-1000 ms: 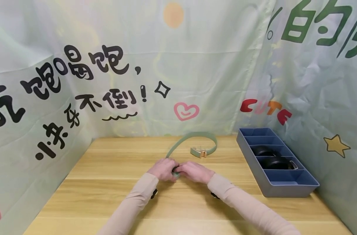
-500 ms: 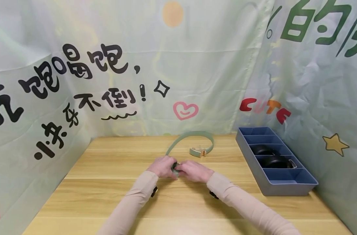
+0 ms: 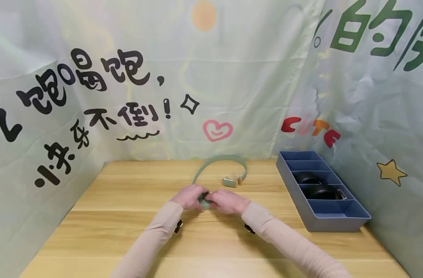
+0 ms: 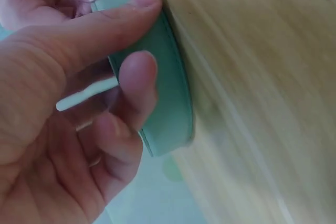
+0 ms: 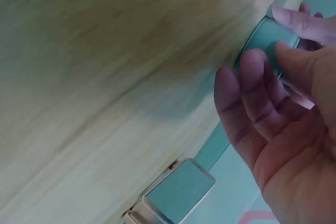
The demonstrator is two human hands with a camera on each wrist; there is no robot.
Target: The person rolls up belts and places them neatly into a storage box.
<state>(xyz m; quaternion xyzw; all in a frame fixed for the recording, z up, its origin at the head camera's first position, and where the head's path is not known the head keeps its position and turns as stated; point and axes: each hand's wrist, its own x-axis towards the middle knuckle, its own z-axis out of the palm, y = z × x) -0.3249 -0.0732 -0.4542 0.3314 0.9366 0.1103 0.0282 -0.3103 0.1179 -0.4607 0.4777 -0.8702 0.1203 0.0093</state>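
A pale green belt [image 3: 228, 157] stands on edge on the table, partly wound into a tight roll [image 3: 205, 205] between my hands. My left hand [image 3: 189, 197] holds the roll's left side; in the left wrist view its thumb and curled fingers lie along the outer strap [image 4: 170, 93]. From the right, my right hand [image 3: 228, 201] grips the same roll, its thumb on the band in the right wrist view. The unrolled strap arcs away behind the hands and ends at a gold-edged buckle [image 3: 230, 182], also seen close in the right wrist view [image 5: 178, 190]. Fingers hide part of the coil.
On the right stands a grey-blue divided box [image 3: 340, 226]. Two of its compartments hold rolled black belts [image 3: 322, 192], one with a silvery buckle. Printed cloth [image 3: 256, 96] hangs behind and beside the wooden table [image 3: 121, 231].
The loose arc of belt has become smaller, and its right side has drawn leftward. The coil's spiral shows more between the hands. The head view has shifted slightly.
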